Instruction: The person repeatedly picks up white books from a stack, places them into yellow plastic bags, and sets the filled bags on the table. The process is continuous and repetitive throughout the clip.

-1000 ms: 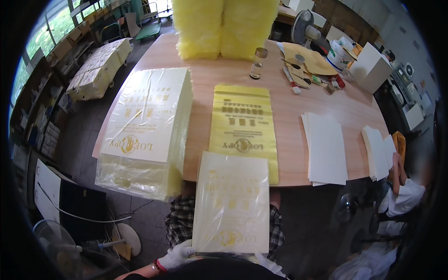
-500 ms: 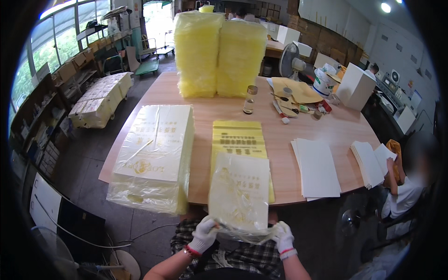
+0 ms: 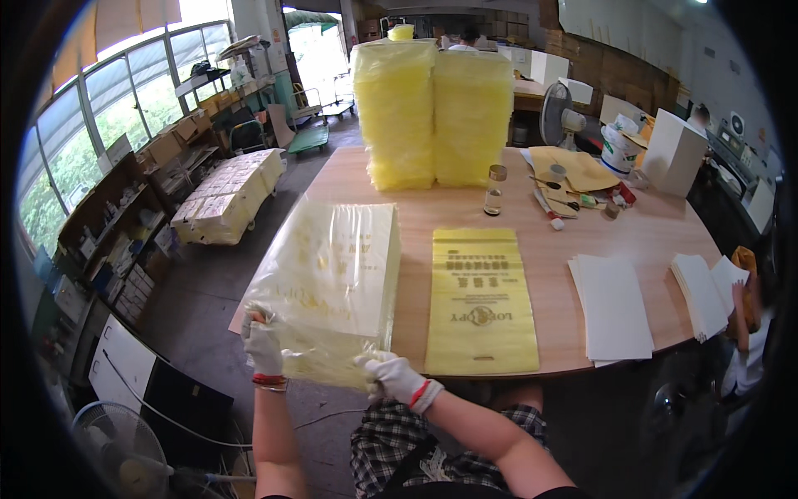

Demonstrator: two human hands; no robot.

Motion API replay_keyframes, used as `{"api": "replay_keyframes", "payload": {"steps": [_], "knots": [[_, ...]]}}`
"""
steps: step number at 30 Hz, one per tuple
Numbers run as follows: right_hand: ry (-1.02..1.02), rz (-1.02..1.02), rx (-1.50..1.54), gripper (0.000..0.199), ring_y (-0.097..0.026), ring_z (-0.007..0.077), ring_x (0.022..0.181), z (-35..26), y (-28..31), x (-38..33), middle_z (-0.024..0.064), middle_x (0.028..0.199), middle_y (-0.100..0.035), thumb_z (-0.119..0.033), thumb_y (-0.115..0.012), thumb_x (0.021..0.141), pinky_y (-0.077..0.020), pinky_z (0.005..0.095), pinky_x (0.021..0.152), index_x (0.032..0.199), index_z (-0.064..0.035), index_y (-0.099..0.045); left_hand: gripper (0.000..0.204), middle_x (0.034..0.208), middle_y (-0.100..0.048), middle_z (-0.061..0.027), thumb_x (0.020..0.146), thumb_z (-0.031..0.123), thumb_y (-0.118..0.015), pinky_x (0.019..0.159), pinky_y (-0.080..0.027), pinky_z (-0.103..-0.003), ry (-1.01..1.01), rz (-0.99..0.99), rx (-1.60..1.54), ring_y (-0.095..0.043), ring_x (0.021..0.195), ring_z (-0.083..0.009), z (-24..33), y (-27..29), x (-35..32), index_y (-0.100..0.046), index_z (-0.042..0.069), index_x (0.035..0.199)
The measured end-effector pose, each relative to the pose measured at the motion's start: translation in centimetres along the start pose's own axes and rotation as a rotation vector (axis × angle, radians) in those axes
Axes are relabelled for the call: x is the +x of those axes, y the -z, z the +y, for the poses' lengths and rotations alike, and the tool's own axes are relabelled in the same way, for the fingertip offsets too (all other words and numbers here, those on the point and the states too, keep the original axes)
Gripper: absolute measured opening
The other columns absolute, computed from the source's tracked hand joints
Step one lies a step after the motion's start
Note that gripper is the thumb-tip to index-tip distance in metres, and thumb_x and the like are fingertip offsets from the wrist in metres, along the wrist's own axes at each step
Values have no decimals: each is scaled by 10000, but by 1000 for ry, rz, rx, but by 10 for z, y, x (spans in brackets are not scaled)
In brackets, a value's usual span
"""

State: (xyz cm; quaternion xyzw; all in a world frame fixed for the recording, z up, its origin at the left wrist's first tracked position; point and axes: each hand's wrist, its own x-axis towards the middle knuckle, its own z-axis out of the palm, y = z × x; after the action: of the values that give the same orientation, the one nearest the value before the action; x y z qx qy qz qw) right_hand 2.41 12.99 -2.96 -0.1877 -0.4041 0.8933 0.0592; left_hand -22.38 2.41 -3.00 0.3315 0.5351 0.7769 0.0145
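Note:
My left hand (image 3: 263, 346), in a white work glove, is closed on one corner of a clear plastic bag (image 3: 322, 356) with gold print. Gripping the bag's near edge further right is my gloved right hand (image 3: 394, 377). The bag lies over the thick stack of filled bags (image 3: 383, 287) at the table's left, and white sheet material shows through it. Just right of the stack a flat pile of yellow printed bags (image 3: 482, 343) lies by the near edge.
Two tall stacks of yellow bags (image 3: 474, 125) stand on the table's far side (image 3: 332, 170). Near them are a glass jar (image 3: 495, 193), scissors and a white bucket (image 3: 618, 150). White sheets (image 3: 613, 308) lie to the right, where another person's hand (image 3: 738, 299) holds some.
Both hands have carried the filled bag leftward from the yellow pile onto the left stack. The top of the yellow pile now shows fully. The view has shifted left.

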Motion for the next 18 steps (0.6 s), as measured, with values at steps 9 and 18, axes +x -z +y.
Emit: {"api": "replay_keyframes", "payload": {"steps": [9,18], "knots": [[-44,115,9,267,-422,81,537,113,94,-51,-5,684,-451,-198,-482,924,-386,223,487,1139,-40,-473,80,729,-550,-19,845,174,-466,552,-466,-303,806,95,140,-537,621,-173,-117,75,-165,-530,130,865],[-76,752,-157,372,-593,179,599,147,170,-164,90,802,-564,-235,-521,893,-547,323,572,1194,-23,-468,160,855,-525,-129,707,92,-573,724,-442,-401,43,-1058,365,-519,842,-340,-57,-212,-215,-525,30,846]]}}
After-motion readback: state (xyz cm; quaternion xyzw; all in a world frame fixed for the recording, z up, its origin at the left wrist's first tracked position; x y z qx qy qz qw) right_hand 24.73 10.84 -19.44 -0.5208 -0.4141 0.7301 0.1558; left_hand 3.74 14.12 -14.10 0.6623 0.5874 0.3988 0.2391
